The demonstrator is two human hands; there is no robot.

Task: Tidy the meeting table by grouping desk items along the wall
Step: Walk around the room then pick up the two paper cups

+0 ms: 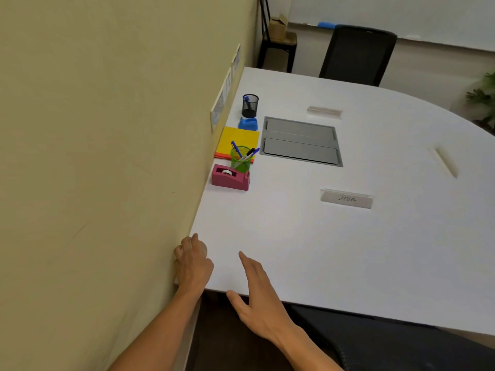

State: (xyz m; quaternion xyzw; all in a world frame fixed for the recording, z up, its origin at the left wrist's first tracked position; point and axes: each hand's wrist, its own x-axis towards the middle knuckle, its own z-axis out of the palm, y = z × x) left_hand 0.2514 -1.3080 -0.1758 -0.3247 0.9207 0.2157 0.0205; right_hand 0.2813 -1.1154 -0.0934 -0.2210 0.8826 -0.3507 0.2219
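So the desk stuff is lined up in a row right along the yellowish wall (107,156) on the white meeting table (348,250). Nearest the camera is a pink tape dispenser (230,177) with a roll in it, then a green mesh pen cup (240,158) with a few blue and black pens poking out. The cup sits on the near edge of a yellow folder (237,139), which has an orange edge showing underneath it. Behind that there's a small blue dispenser-looking thing (248,123), and then a black mesh pen cup (250,105) with a blue pen inside.

Only writing I can make out is on the clear name card holder (346,199) out in the middle of the table, handwritten, looks like "ZEBRA". Two more clear holders, one further back (324,112) and one off to the right (446,162), can't read anything on those. No brands visible on anything.

The left hand (193,259) is at the table's near corner against the wall, fingers curled in loosely, not holding anything I can see. The right hand (257,293) is flat-ish and open, fingers straight and pointing forward over the table's front edge, thumb out to the side.

There's also a grey cable hatch (301,140) set in the table beside the folder, and a black chair (357,54) at the far side.
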